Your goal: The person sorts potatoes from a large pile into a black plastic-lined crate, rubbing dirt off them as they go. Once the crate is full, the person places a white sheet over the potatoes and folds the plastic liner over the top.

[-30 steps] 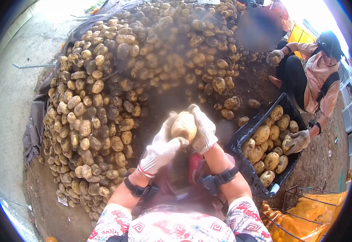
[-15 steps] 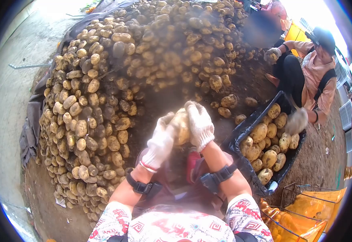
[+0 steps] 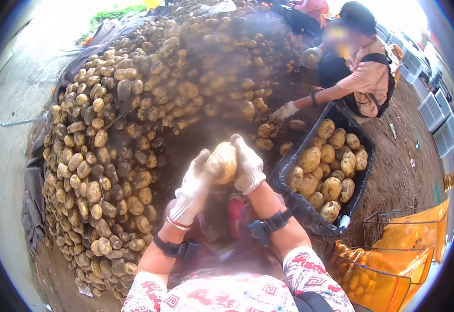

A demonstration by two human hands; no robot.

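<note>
Bare brown earth (image 3: 393,171) runs under a great heap of potatoes (image 3: 149,119) that rises beyond the person's fingertips and off to their left. To the right of the fingers stands a black crate (image 3: 365,171) lined with dark plastic, filled with large pale potatoes (image 3: 326,166) lying loose against one another. Lower right, nearer than the fingers, orange mesh sacks (image 3: 393,265) hang in wire frames. Both forearms reach forward and up from patterned sleeves, each with a black strap at the wrist, and meet in front of the chest. The left hand (image 3: 193,187), in a white knit glove, cups one potato (image 3: 222,162) from below and the side, fingers curled against it. The right hand (image 3: 248,166), gloved too, wraps over its other side, fingers pressed flat on the skin. Beyond the crate a co-worker crouches, one gloved hand (image 3: 284,111) stretched to the foot of the heap.
</note>
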